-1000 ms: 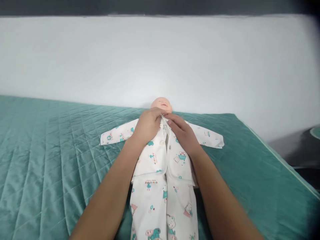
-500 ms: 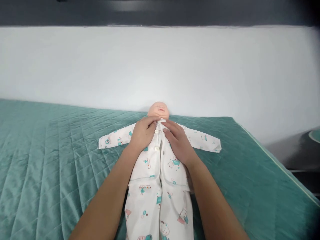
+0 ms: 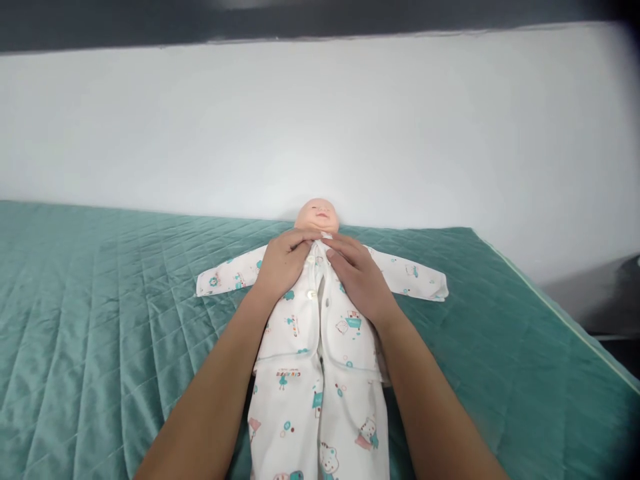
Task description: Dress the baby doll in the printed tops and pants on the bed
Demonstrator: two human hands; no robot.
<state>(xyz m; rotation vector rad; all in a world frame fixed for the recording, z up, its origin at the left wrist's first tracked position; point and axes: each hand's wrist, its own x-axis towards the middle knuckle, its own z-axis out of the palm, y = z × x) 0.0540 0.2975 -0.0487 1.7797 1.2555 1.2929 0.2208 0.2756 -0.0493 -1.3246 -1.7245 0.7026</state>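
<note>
A baby doll (image 3: 317,217) lies on its back, its head toward the wall, dressed in a white printed baby shirt (image 3: 293,330) and matching trousers (image 3: 285,427). The shirt's sleeves spread out to both sides. My left hand (image 3: 286,262) is at the collar from the left, fingers closed on the front edge. From the right, my right hand (image 3: 361,272) grips the opposite collar edge, its thumb against the shirt front. The fingertips nearly meet below the doll's chin and hide the collar closure. Lower down, a button (image 3: 313,294) shows on the left edge, and the front hangs slightly apart.
A green quilted cover (image 3: 125,333) lies under the doll, with its piped edge running down the right side. Behind the doll's head rises a white wall (image 3: 320,120) with a dark band on top. A dark object (image 3: 620,300) stands beyond the right edge.
Both hands stay at the collar, with their fingers drawn slightly closer to the doll's chin. The camera view has tilted a little.
</note>
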